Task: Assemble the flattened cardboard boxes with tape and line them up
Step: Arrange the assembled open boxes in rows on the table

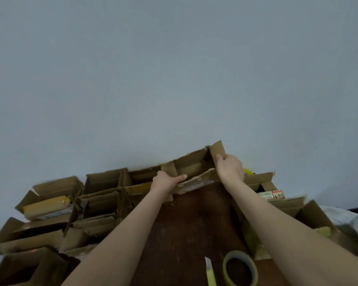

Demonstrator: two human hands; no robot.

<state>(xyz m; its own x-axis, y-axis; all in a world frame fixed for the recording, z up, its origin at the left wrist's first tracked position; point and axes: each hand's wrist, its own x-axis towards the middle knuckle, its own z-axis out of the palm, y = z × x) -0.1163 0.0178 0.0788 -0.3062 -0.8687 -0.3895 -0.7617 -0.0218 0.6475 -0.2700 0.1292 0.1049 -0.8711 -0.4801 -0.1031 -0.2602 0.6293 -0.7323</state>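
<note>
The open box (191, 168) is being held at the far edge of the counter (194, 219), backing onto the wall (174, 79). The left hand (165, 180) is gripping its near flap at the left end; the right hand (229, 167) is gripping its right end flap. Left of it, assembled boxes (99, 203) are standing in rows, running from the wall toward the near side. Right of it, further boxes (285, 205) are lying beyond the right forearm. The tape roll (239, 255) is lying on the counter at the front, between the forearms; a cutter (210, 271) is lying just left of it.
</note>
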